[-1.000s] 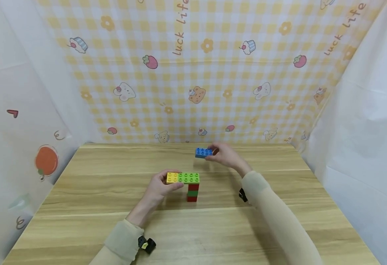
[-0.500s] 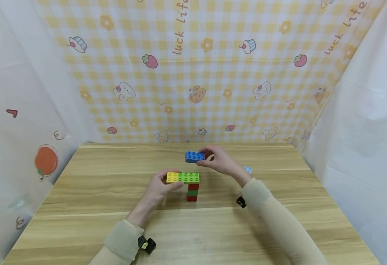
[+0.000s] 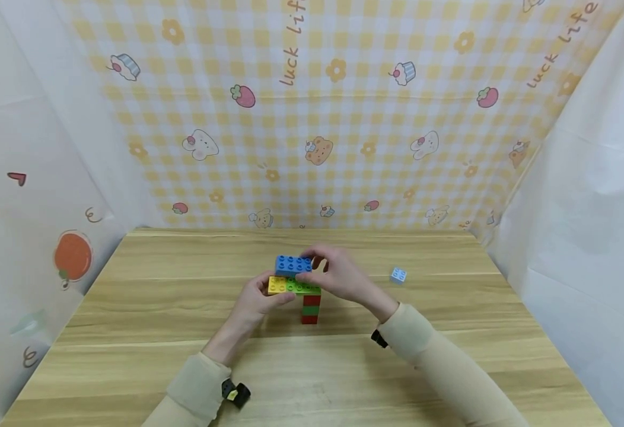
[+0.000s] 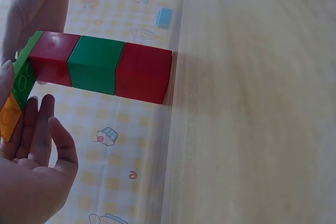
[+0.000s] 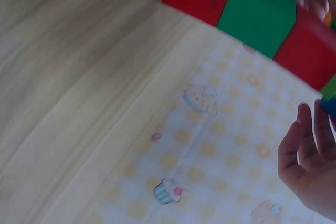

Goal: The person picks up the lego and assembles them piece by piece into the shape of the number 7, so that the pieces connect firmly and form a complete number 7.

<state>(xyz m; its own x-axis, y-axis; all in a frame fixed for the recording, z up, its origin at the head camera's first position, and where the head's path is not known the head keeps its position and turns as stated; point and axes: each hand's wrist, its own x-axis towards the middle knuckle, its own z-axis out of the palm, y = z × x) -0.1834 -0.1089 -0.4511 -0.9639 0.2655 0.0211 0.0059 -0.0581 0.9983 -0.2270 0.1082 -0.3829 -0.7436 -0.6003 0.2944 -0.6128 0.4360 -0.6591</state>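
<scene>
A column of a red, a green and a red toy building brick (image 4: 143, 73) stands upright on the table. A light-green brick (image 3: 298, 284) tops it, jutting left beside a yellow brick (image 3: 277, 284). My left hand (image 3: 255, 301) pinches the yellow end, thumb in front and fingers behind. Between the thumb and fingers of my right hand (image 3: 341, 279) is a blue eight-stud brick (image 3: 292, 264), held over the back of the yellow and light-green bricks. Whether it touches their studs, I cannot tell. Only a corner of it shows in the right wrist view.
A small light-blue brick (image 3: 398, 276) lies on the wooden table (image 3: 184, 261) to the right of the right hand. Behind the table's far edge hangs a yellow checked cloth (image 3: 269, 136). White sheets flank both sides.
My right hand has brought the blue brick left and nearer, from behind the column to above the yellow and light-green bricks. The light-blue brick has come into view. The left hand stays put.
</scene>
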